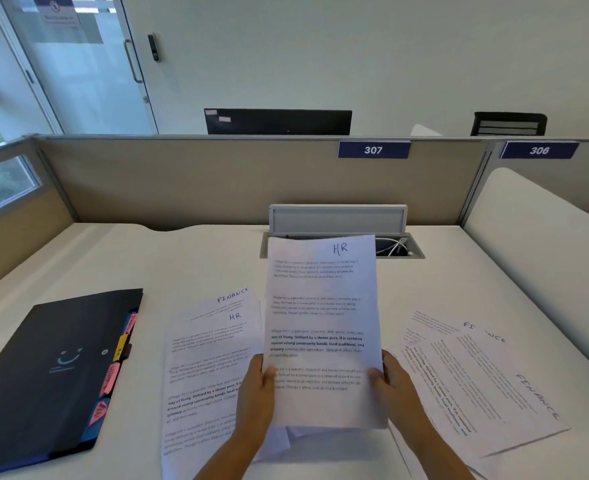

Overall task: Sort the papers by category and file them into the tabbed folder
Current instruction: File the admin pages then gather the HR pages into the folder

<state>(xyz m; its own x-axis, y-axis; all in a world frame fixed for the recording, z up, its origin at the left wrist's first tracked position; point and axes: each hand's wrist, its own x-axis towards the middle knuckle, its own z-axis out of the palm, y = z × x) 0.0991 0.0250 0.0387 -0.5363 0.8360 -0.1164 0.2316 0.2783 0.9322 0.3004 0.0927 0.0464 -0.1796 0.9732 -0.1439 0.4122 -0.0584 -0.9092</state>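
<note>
— Nearest the camera, both hands are clamped on one sheet: the left hand (255,393) pinches its lower left edge, the right hand (395,389) its lower right, thumbs on the printed face.

— Why lifted like that?

— Probably to read the handwritten "HR" at the top of the held sheet (322,306) before choosing a pile. Thin white copy paper, and it stands nearly upright between the two grips.

— And the piles?

— Flat on the tabletop (199,261). Just left of the hands lies a loose stack (206,358) with "HR" on top and a "FINANCE" sheet peeking out behind. To the right, fanned finance sheets (476,375) lie skewed, overlapping.

— The folder?

— Well left, closed: a dark, smooth plastic folder (57,368) with pink and yellow tabs (121,348) along its right edge. Nothing looks filed yet. Farther back sits a grey cable tray (338,220) against the beige partition (182,178).
</note>
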